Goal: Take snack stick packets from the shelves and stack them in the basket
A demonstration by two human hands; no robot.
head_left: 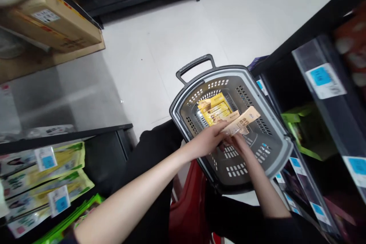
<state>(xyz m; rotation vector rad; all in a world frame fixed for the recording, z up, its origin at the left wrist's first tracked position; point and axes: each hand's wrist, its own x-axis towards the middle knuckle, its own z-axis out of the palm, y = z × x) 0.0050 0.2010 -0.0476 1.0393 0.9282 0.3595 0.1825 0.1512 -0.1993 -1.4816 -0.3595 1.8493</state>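
Both hands, left (210, 139) and right (238, 143), pinch a tan packet (243, 121) over the basket (281, 148), just beside the yellow packs (215, 109) inside; lowering it calls for a clear spot

Both arms bare, extended fwd, converging. L hand (207, 141) fingers pinched closed in a grip, R hand (238, 143) just beside it, fingers curled, partly hidden behind L.

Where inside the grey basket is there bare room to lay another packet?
Bare basket floor lies near the rim, right of both hands. The far end is crowded with yellow packets. The left hand and right hand hold tan packets over the middle.
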